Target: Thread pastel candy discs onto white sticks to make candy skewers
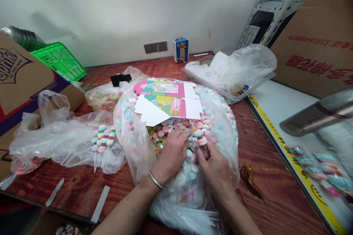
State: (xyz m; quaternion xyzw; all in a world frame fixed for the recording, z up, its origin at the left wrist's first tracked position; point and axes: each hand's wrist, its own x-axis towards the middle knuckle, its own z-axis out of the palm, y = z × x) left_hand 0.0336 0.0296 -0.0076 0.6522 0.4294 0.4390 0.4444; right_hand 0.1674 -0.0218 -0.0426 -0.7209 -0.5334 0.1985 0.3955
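My right hand (216, 163) has its thumb and fingers closed on a candy skewer (199, 134), a stack of orange, blue, white and pink pieces on a white stick. Just left of it, my left hand (175, 148), with a metal bangle at the wrist, is closed with its fingertips beside a light-blue piece; what they grip is partly hidden. Both hands are over a large clear bag (219, 117) of pastel marshmallow candies. Smaller ring-shaped candies (157, 137) show beside my left hand. A flattened printed carton (171, 99) lies on the far part of the bag.
Several finished skewers (103, 137) lie on plastic bags at the left. White sticks (187, 218) are bundled at the near edge. A plastic tub (237, 93) holds a crumpled bag at the right rear. Cardboard boxes (317, 44) flank both sides; a metal bottle (317, 114) lies right.
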